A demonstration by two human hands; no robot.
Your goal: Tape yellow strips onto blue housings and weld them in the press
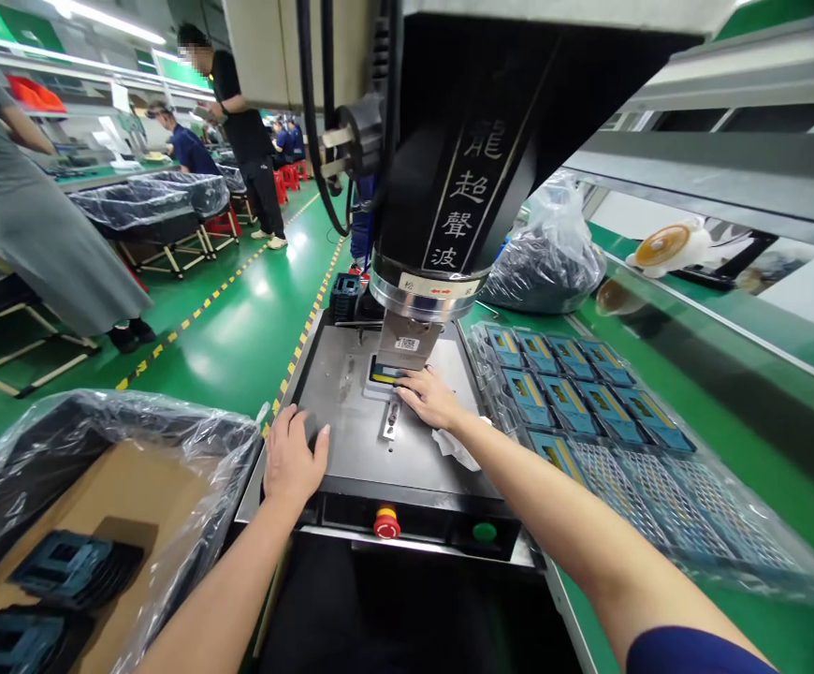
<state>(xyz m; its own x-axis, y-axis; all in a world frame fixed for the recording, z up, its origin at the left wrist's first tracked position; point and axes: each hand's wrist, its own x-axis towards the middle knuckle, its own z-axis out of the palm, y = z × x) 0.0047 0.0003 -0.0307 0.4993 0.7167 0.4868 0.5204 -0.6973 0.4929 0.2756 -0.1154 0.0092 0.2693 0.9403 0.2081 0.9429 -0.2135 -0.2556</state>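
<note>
Black plastic with a blue-and-yellow face, the small rectangular housing (385,373); sat on the grey metal machine plate (337,393) beneath the silver welding horn (411,342), touched by the right hand (429,398), fingers extended, not clamped. Judged light, stiff, slick, thin-walled; best pinched by its long edges; with the left hand (293,459) flat and open on the plate's near corner.

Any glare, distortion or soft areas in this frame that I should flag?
Head view: ceiling lights glare off the glossy green floor and the clear plastic sheet over the blue parts; the wide-angle lens bows the frame edges; left hand and right hand are sharp and evenly lit.
</note>
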